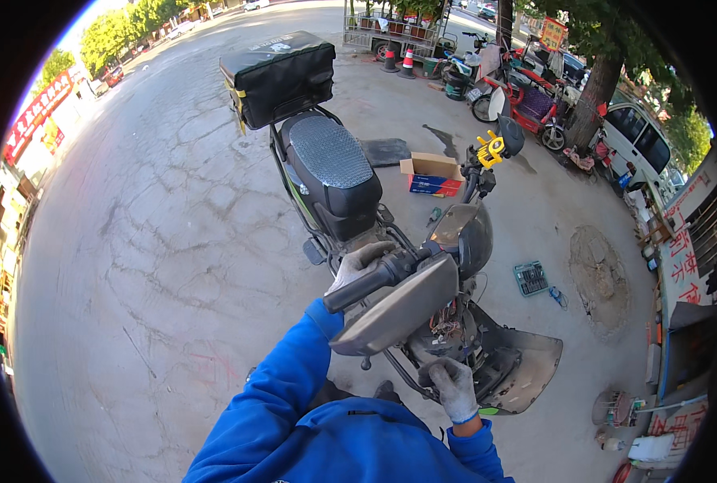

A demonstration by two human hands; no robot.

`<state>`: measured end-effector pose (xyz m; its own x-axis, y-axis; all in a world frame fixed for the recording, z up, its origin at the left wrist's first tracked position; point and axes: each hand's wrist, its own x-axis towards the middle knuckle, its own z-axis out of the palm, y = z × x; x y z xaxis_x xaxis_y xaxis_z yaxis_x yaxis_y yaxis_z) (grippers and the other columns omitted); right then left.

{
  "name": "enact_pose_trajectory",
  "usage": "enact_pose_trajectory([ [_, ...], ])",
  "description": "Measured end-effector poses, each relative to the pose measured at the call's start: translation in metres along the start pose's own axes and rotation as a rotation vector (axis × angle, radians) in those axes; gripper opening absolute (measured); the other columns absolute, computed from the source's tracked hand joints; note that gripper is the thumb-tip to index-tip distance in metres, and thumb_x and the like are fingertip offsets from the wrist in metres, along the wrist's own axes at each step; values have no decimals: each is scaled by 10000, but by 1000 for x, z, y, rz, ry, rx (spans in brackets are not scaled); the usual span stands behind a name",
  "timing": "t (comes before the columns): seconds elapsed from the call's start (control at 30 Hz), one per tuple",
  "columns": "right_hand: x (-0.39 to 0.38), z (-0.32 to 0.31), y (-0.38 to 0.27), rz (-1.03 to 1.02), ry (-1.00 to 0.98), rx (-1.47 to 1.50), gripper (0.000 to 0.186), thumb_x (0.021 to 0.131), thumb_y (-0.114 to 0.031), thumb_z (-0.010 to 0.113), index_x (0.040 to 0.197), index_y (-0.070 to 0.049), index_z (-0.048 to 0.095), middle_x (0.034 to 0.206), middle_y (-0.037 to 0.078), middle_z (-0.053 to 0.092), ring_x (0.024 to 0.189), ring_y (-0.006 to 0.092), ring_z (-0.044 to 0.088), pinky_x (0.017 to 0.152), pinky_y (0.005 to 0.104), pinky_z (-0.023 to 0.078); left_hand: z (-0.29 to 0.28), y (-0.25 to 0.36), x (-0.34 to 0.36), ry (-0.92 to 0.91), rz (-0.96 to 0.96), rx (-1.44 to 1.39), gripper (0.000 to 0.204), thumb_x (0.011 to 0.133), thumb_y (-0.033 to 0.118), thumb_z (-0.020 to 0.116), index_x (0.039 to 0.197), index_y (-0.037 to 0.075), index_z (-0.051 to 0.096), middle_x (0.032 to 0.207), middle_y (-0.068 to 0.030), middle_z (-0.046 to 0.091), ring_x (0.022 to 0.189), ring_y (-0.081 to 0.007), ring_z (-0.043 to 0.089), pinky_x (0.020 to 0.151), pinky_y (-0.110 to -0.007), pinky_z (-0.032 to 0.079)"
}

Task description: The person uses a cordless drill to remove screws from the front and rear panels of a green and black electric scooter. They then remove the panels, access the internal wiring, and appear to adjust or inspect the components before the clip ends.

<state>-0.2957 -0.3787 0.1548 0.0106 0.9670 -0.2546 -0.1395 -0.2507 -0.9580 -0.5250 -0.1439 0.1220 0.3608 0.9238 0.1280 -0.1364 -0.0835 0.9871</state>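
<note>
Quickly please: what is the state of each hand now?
Left hand: closed on the scooter's handlebar.
Right hand: gloved, fingers curled at the exposed front frame; grip cannot be told.

An open cardboard box (431, 174) with red and blue sides lay on the cracked concrete pavement (157, 233), and a green socket set tray (531, 278) sat nearer the right edge. Red scooters (527, 103) stood parked beside a tree trunk (592, 101). Orange traffic cones (398, 61) stood near the far edge.
</note>
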Motion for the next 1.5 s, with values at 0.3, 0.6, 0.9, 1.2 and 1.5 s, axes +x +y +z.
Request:
enact_pose_trajectory([
  [0.3, 17, 110, -31, -76, 152, -157, 391, 1025, -323, 635, 1174, 32, 700, 1010, 138, 742, 914, 170, 687, 796, 313, 532, -1, -31, 16, -241, -95, -188, 372, 986, 119, 581, 1318, -23, 671, 1148, -123, 760, 1079, -152, 687, 972, -331, 550],
  [0.6, 47, 192, -78, 424, 708, -558, 318, 1071, -242, 563, 1090, 50, 687, 850, 89, 717, 712, 116, 638, 617, 283, 485, -2, -51, 20, -343, -89, -337, 286, 950, 154, 669, 1195, 28, 747, 1073, -142, 713, 995, -299, 714, 896, -393, 563],
  [0.9, 33, 197, -49, 520, 951, -717, 330, 1050, -249, 591, 1170, 40, 694, 965, 88, 751, 721, 91, 616, 642, 244, 498, -10, -88, 18, -341, -237, -348, 256, 919, 210, 725, 1132, 80, 783, 1074, -132, 727, 989, -320, 710, 877, -404, 561],
  [1.2, 44, 202, -45, 425, 952, -766, 294, 1060, -223, 571, 1035, 49, 679, 835, 82, 703, 728, 127, 641, 650, 296, 507, 11, -76, 74, -340, 380, -28, 396, 795, 100, 765, 1181, 166, 705, 1002, -70, 667, 890, -320, 651, 811, -442, 525],
  [1.5, 65, 207, -63, 442, 979, -464, 290, 1038, -223, 599, 1059, 35, 731, 794, 130, 742, 730, 148, 710, 689, 300, 560, 22, -75, 84, -294, 545, 97, 338, 755, 40, 770, 1079, 111, 709, 1115, -103, 699, 1024, -354, 673, 877, -462, 534],
])
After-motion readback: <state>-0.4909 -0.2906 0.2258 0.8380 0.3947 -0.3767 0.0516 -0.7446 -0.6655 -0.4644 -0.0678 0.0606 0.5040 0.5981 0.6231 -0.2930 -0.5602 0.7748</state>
